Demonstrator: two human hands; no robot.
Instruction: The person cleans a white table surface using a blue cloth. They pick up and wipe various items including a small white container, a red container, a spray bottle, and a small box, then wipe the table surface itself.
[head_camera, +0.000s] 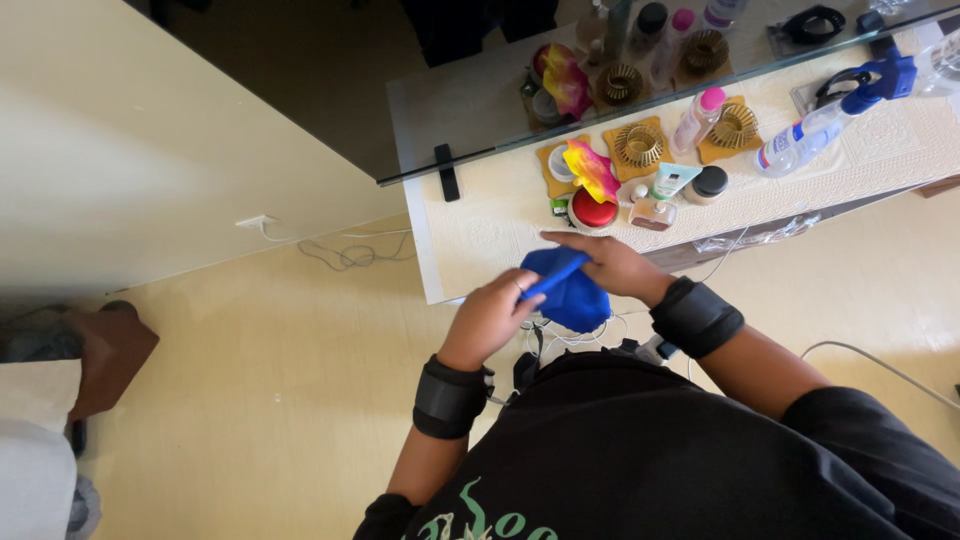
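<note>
Over the near edge of the worktop (480, 240), the left hand (490, 318) is clamped on one end of a blue cloth (570, 290), and the right hand (612, 265) grips its far side. Beyond stand a red round tin (594, 211), small bottles and a spray bottle (830, 118).

Bare tabletop (480, 235) left; jars (640, 185) crowd right (by mirror (480, 110))

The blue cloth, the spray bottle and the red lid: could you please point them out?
blue cloth (572, 295): head view, lower bunched part.
spray bottle (805, 140): head view, clear body.
red lid (595, 211): head view, top.
</note>
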